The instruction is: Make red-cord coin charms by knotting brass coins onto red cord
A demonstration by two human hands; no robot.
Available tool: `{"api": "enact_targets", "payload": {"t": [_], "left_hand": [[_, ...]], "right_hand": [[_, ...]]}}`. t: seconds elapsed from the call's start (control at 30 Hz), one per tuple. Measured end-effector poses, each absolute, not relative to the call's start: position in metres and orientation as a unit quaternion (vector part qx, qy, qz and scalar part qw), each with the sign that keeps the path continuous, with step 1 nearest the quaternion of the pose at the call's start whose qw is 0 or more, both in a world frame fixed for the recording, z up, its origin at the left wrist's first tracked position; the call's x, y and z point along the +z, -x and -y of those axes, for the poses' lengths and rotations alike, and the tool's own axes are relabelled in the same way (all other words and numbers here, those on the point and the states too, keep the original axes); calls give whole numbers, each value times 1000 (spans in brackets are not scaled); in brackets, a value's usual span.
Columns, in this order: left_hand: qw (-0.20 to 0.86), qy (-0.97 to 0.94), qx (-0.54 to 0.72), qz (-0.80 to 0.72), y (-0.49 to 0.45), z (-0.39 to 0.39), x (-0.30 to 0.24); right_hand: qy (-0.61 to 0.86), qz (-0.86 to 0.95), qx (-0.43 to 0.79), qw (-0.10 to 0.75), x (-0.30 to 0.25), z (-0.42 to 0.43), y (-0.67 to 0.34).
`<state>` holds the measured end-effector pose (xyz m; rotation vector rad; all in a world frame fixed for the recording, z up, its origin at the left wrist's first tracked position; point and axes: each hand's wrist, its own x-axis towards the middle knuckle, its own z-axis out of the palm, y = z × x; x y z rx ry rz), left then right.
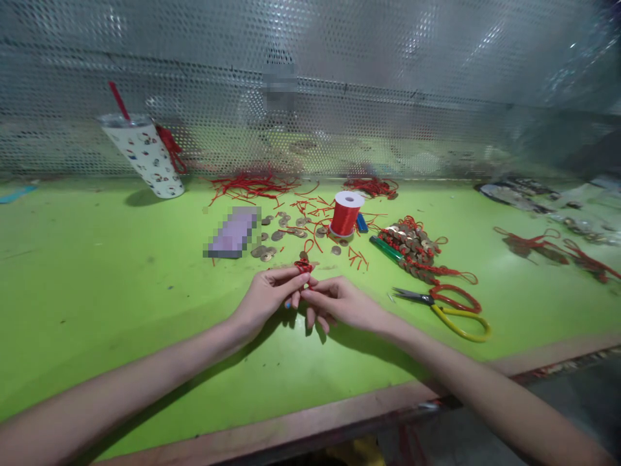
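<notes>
My left hand [272, 294] and my right hand [339, 303] meet at the middle of the green table [97, 278], fingertips pinched together. Between them sits a small red cord knot [303, 265] with a coin at its far end. Both hands grip this knotted cord. A spool of red cord [345, 213] stands just beyond. Loose brass coins [276, 236] lie scattered left of the spool. A pile of finished coin-and-cord pieces [412, 249] lies to the right.
Yellow-handled scissors [446, 309] lie right of my right hand. A patterned cup with a red straw [148, 158] leans at the back left. Red cord scraps [252, 184] lie along the perforated metal wall [388, 97]. A blue lighter [361, 223] and a green lighter [385, 249] lie near the spool.
</notes>
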<state>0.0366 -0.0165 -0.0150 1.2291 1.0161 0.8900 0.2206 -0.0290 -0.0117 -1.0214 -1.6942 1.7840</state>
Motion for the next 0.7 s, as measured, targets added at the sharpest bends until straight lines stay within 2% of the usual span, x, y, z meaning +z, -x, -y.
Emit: {"api": "enact_targets", "payload": {"t": [0.17,0.33,0.43,0.53,0.7], "left_hand": [[585,-575,360,-445,-29,9,-14],[603,-632,296,-386,-28,15,-13],[610,-655,281,-346,-30,24,-10],[615,-664,267,-332,-31,27,-7],[620,-651,266,-347,-23,21,-9]], "right_hand": [[398,672,590,204,1,21,-240],[466,703,374,386,2,16,-247],[379,798,302,359,0,18,-245],[312,844,304,311,-1,18,-244],[358,821,334,295,-1,17,-246]]}}
